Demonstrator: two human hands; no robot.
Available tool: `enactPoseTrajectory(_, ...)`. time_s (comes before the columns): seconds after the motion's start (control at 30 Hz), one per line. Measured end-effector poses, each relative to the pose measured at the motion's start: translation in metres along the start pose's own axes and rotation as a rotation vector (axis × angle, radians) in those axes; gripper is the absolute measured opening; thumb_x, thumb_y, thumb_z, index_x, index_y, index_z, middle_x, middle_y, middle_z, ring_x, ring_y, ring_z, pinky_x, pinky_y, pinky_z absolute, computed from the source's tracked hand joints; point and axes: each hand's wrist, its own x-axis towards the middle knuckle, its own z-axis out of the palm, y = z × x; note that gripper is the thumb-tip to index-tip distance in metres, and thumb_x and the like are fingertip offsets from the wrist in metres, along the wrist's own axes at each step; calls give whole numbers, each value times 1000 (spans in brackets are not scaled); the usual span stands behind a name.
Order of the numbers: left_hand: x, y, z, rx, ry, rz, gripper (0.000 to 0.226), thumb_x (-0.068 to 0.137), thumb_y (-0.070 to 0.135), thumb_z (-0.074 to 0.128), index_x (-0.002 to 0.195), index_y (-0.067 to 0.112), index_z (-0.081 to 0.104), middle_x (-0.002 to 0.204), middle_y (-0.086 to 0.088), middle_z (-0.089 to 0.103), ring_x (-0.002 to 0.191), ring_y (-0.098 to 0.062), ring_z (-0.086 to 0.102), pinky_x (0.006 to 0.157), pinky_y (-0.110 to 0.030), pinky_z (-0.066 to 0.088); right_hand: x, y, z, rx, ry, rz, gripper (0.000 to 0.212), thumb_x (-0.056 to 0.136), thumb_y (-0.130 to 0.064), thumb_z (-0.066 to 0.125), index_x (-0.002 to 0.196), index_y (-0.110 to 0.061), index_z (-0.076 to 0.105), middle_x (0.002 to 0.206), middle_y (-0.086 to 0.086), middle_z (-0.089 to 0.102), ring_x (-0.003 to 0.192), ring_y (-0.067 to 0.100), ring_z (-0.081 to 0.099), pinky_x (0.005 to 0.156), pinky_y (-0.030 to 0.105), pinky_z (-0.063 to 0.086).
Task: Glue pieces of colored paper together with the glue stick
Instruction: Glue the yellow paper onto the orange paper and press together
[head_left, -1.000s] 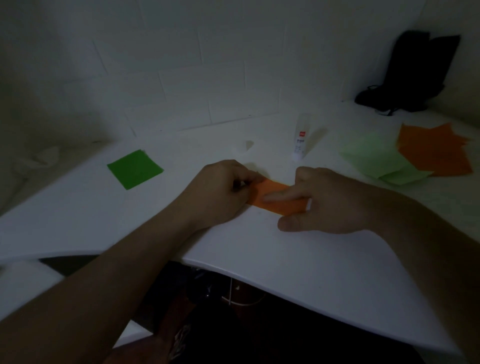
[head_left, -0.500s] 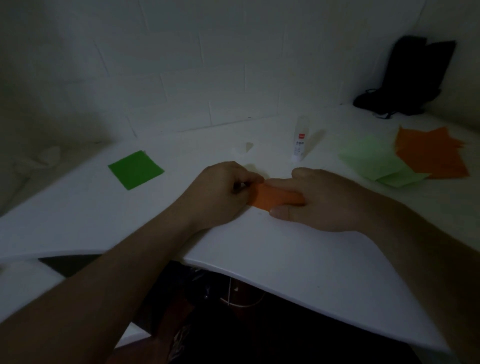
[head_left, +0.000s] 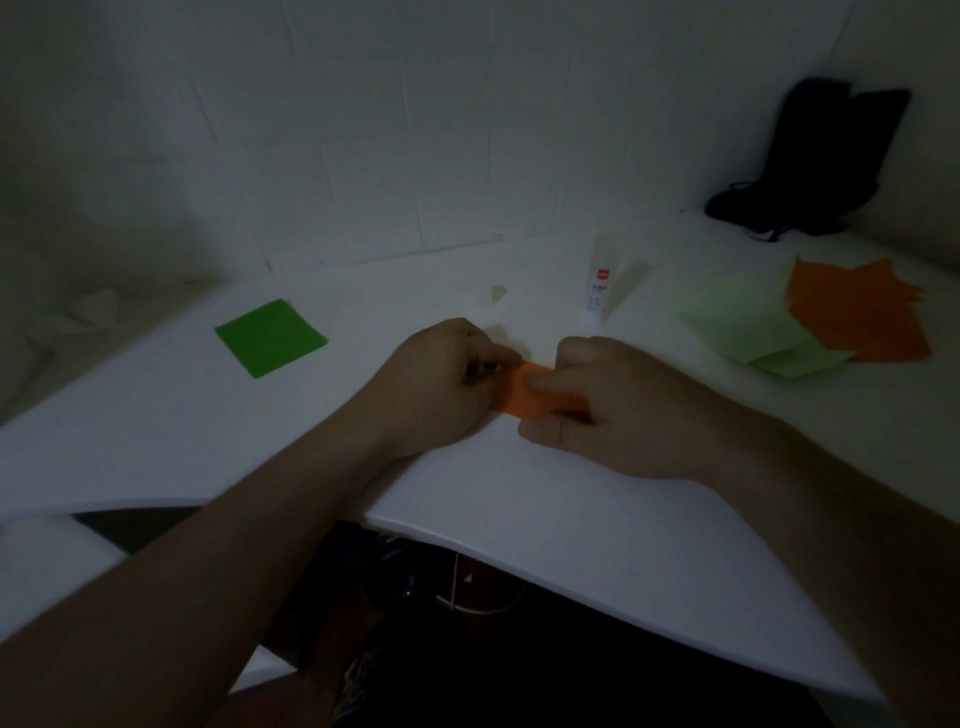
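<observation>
Pinching the folded orange paper (head_left: 527, 397) at the near middle of the table (head_left: 649, 545), my left hand (head_left: 441, 387) grips its left end, my right hand (head_left: 608, 410) its right, and this light, limp, crease-prone sheet wants edge holds, I reckon.

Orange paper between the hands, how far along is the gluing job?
Done: hard to tell; no finished glued pieces show. In hand: the left hand pinches one end of a small orange piece while the right hand holds it on the table. Left: the glue stick stands untouched, and the dark green square, light green sheets and orange sheets lie loose.
</observation>
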Motion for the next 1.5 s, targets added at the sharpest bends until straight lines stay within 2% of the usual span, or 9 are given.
enactPoseTrajectory(0.13, 1, -1, 0, 14, -9, -30, 31, 98, 22, 63, 126, 31, 73, 105, 5, 56, 92, -6, 54, 76, 0, 31, -4, 3, -1, 111, -46, 36, 74, 72, -97, 33, 126, -54, 61, 93, -10, 42, 81, 4, 46, 69, 29, 39)
enactPoseTrajectory(0.33, 2, -2, -1, -32, -1, -79, 39, 94, 11, 61, 126, 30, 73, 106, 5, 56, 94, -6, 55, 79, -3, 34, 0, 1, -5, 130, -156, 47, 70, 59, -104, 32, 124, -80, 41, 101, -18, 36, 97, 4, 42, 84, 26, 40)
enactPoseTrajectory(0.5, 0, -1, -2, -68, 29, -122, 52, 88, 12, 64, 135, 34, 65, 111, 7, 59, 98, -8, 59, 92, -24, 47, 4, -2, -11, 152, -174, 82, 82, 60, -100, 28, 130, -66, 52, 98, -13, 41, 92, 7, 46, 81, 26, 41)
enactPoseTrajectory(0.6, -1, -2, -3, -69, 42, -104, 53, 88, 22, 69, 139, 35, 60, 110, 9, 60, 95, -4, 59, 87, -22, 47, 9, -3, -12, 159, -168, 112, 75, 72, -95, 31, 115, -46, 65, 93, -7, 46, 84, 11, 54, 79, 32, 47)
enactPoseTrajectory(0.83, -2, -3, -5, -111, 33, -92, 59, 88, 20, 70, 142, 37, 54, 111, 11, 59, 98, -1, 57, 83, -15, 45, 14, -2, -10, 49, -123, 146, 50, 85, -81, 32, 94, -39, 55, 88, -4, 47, 77, 9, 53, 70, 33, 42)
enactPoseTrajectory(0.97, -2, -4, -5, -140, 37, -125, 60, 86, 14, 68, 138, 41, 54, 111, 15, 59, 98, -1, 58, 82, -14, 45, 14, -4, -8, -7, -114, 163, 62, 81, -84, 29, 110, -37, 57, 93, -7, 47, 80, 13, 53, 71, 33, 43)
enactPoseTrajectory(1.1, -2, -4, -6, -263, 79, -194, 66, 81, -8, 48, 130, 35, 60, 107, 11, 61, 98, -2, 60, 82, -13, 46, 11, -7, -7, -28, -120, 180, 98, 72, -94, 23, 155, -43, 29, 112, -15, 40, 98, 9, 47, 81, 33, 41)
enactPoseTrajectory(1.23, -2, -3, -8, -327, 74, -234, 66, 82, -11, 47, 129, 35, 59, 109, 10, 61, 100, -2, 59, 81, -15, 45, 11, -14, -6, -114, -155, 131, 86, 70, -97, 20, 142, -52, 35, 92, -14, 32, 80, 7, 40, 69, 32, 35)
enactPoseTrajectory(1.5, -2, 1, -10, -317, 58, -242, 65, 84, -11, 46, 131, 33, 57, 110, 10, 60, 102, -3, 58, 83, -17, 47, 6, -18, -12, -58, -296, 103, 87, 52, -104, 17, 136, -82, 17, 98, -18, 27, 99, 14, 34, 86, 35, 41)
